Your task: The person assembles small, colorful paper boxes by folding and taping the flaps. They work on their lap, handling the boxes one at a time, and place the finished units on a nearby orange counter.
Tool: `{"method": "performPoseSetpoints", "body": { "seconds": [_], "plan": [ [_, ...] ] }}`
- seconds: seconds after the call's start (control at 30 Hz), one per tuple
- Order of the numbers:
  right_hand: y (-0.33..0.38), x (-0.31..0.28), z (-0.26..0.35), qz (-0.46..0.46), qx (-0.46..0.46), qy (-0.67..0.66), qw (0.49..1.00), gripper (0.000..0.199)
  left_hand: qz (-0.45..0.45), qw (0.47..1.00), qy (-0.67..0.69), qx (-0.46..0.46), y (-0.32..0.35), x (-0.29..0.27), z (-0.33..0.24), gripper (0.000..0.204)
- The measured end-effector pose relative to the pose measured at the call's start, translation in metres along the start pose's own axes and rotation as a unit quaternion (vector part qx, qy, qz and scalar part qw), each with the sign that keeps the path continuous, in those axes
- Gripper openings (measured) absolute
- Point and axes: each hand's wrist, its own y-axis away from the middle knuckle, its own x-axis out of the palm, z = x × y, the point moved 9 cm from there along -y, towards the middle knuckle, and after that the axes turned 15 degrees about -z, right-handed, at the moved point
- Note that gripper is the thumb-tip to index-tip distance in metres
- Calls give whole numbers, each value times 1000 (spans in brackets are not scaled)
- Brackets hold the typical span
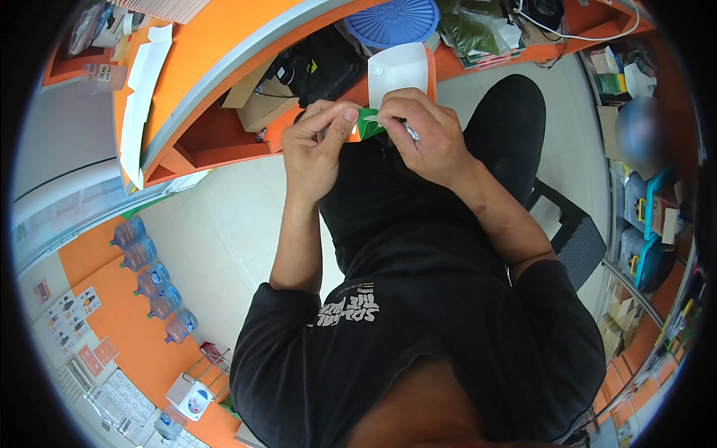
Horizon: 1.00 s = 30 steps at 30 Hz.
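My left hand (317,142) pinches a small green and orange folded card piece (367,125), thumb on top. My right hand (422,134) grips the same piece from the right and also holds a thin grey tool (409,132) between its fingers. Both hands meet above my lap, over black trousers. Just beyond them a white and orange folded carton (399,71) stands on the orange shelf edge. Part of the green piece is hidden under my fingers.
An orange counter (216,52) with a grey rim curves across the top left, flat white card sheets (142,97) on it. A blue round lid (393,21), a black bag (325,63) and cardboard boxes (258,101) sit on the shelf. Water bottles (149,276) lie at left; a black chair (579,239) at right.
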Motion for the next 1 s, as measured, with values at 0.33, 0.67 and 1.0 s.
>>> {"method": "performPoseSetpoints", "body": {
  "seconds": [0.33, 0.67, 1.0],
  "plan": [
    [2, -4, 0, -45, -13, 19, 999, 14, 9, 1000, -13, 18, 0, 3, -3, 18],
    [4, 7, -7, 31, 33, 42, 998, 11, 35, 995, -77, 59, -2, 7, -10, 18],
    [23, 24, -52, 105, 336, -163, 922, 18, -27, 927, -210, 310, -10, -6, -38, 26]
  ]
}}
